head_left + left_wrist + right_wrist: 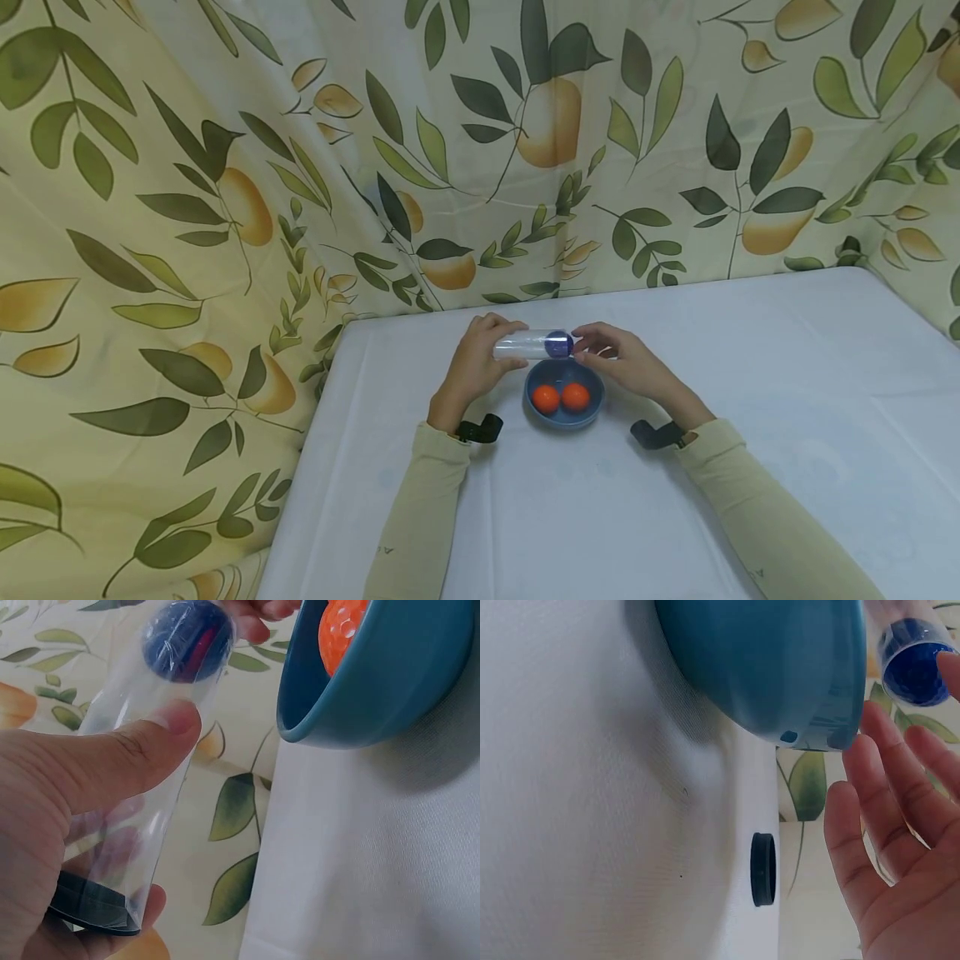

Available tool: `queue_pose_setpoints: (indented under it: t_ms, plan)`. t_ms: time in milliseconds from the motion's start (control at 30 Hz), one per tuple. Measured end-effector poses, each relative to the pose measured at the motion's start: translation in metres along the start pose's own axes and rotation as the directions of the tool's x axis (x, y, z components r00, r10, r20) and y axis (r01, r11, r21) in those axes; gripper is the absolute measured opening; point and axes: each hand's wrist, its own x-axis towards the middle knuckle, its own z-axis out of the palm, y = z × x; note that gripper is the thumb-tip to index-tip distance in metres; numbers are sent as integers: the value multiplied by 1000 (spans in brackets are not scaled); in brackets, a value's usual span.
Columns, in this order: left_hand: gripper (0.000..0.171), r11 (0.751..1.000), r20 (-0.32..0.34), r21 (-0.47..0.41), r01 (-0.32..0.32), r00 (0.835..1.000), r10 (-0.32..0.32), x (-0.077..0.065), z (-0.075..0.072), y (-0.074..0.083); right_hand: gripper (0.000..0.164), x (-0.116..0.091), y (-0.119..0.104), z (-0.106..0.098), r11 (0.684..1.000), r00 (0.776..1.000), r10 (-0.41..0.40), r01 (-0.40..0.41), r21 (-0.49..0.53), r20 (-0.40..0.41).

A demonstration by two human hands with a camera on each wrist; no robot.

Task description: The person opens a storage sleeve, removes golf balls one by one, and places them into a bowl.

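My left hand grips a clear plastic tube lying level, thumb across its near side. A black base closes the tube's left end. At the other end, inside the tube's mouth, sits a blue ball with a red patch visible in the left wrist view. My right hand is at that mouth, its fingers spread and loosely bent, fingertips close to the ball. Below the tube stands a blue bowl holding two orange balls, a left one and a right one.
A black round cap lies on the white-covered table beyond the bowl, towards my right hand. Leaf-patterned curtains hang along the table's back and left edges. A dark camera sits on each wrist.
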Motion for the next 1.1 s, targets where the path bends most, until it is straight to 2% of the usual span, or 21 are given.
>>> queue_pose_setpoints:
  t_ms: [467,1100]
  plan:
    - [52,1000,-4,11,-16,1000,16,0,1,2,42,0,0,-1,998,1000,18,-18,55,4]
    - [52,997,-2,43,-62,998,62,-1,1,4,41,-1,-3,0,998,999,47,-48,47,18]
